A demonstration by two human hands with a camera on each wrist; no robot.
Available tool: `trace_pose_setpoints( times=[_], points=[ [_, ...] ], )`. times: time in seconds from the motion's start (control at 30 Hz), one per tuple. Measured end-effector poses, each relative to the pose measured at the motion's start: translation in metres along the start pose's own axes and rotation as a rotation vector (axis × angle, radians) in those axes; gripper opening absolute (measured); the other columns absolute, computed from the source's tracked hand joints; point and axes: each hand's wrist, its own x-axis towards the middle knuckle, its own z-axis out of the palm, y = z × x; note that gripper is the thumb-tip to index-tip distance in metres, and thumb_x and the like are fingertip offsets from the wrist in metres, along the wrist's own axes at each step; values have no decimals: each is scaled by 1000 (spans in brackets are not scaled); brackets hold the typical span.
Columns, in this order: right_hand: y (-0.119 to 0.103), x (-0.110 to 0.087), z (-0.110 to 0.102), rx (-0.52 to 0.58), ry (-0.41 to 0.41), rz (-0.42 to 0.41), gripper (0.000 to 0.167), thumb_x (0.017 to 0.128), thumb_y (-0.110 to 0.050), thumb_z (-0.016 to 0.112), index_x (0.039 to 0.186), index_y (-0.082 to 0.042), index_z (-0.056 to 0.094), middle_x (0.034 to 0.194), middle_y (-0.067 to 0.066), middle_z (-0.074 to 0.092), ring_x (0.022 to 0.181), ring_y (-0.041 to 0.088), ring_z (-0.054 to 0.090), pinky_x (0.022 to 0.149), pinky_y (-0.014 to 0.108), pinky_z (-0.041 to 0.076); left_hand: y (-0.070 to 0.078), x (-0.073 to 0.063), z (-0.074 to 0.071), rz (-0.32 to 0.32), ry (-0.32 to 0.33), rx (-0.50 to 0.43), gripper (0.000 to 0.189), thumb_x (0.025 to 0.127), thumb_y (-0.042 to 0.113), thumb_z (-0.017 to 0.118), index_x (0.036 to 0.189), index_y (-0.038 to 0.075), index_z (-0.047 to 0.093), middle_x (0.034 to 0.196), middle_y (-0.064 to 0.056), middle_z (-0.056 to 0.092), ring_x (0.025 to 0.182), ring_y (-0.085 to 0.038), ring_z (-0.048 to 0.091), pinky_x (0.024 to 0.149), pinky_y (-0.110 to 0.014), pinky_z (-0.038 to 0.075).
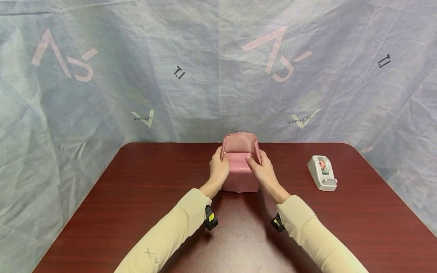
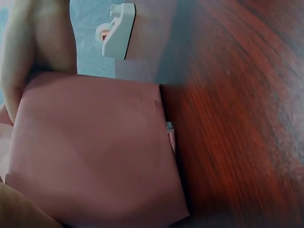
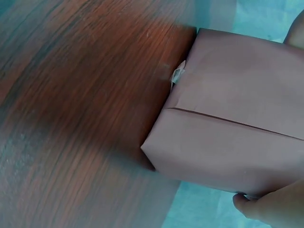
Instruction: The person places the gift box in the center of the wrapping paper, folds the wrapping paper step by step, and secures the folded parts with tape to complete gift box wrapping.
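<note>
A box-shaped package in pink wrapping paper (image 1: 240, 182) stands upright on the table, its paper top end unfolded with a flap rising at the back. My left hand (image 1: 219, 168) grips the left side, thumb along the upper edge. On the opposite side my right hand (image 1: 266, 171) holds the paper, its thumb pressing on the front near the top. In the right wrist view a long paper seam runs down one face of the package (image 3: 228, 95). A bit of clear tape (image 3: 178, 73) pokes out at its bottom edge. The fingers behind the package are mostly hidden.
A white tape dispenser (image 1: 322, 178) with a roll in it stands to the right on the dark red wooden table (image 1: 160, 182). Behind the table's far edge hangs a grey-blue printed cloth (image 1: 198, 94), which also covers both sides.
</note>
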Motion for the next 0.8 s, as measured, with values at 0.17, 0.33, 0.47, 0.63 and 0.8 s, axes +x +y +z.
trace_pose_setpoints(
  times=[0.17, 0.33, 0.47, 0.63, 0.8],
  points=[
    [0, -1, 1, -91, -5, -27, 50, 93, -23, 49, 138, -10, 32, 134, 14, 44, 116, 25, 43, 97, 42, 34, 0, 0, 0, -30, 17, -14, 32, 97, 16, 40, 127, 17, 51, 123, -10, 58, 111, -26, 55, 90, -45, 43],
    [-1, -1, 0, -155, -23, -41, 51, 95, -25, 43, 142, -11, 27, 137, 15, 41, 117, 25, 44, 96, 43, 35, 0, 0, 0, -34, 19, -12, 32, 97, 15, 39, 127, 17, 51, 122, -10, 59, 108, -26, 56, 89, -44, 44],
    [1, 1, -2, -203, -45, -95, 56, 95, -26, 43, 144, -9, 22, 143, 14, 35, 127, 26, 38, 104, 46, 30, 1, -1, 0, -13, 16, 8, 32, 97, 15, 39, 127, 16, 51, 123, -11, 58, 110, -27, 55, 89, -45, 44],
    [4, 2, -8, -240, -102, -149, 72, 94, -34, 45, 147, -5, 5, 153, 16, 11, 140, 27, 14, 111, 47, 16, 1, -1, 0, 7, 16, 30, 31, 97, 14, 40, 126, 15, 51, 122, -11, 59, 109, -27, 56, 88, -46, 44],
    [5, 2, -12, -132, -162, -156, 68, 97, -48, 25, 147, -10, -1, 155, 7, 1, 142, 21, 5, 114, 43, 7, 1, -1, 0, 8, 11, 30, 31, 97, 15, 39, 125, 15, 52, 120, -11, 59, 108, -27, 56, 88, -46, 44]
  ],
)
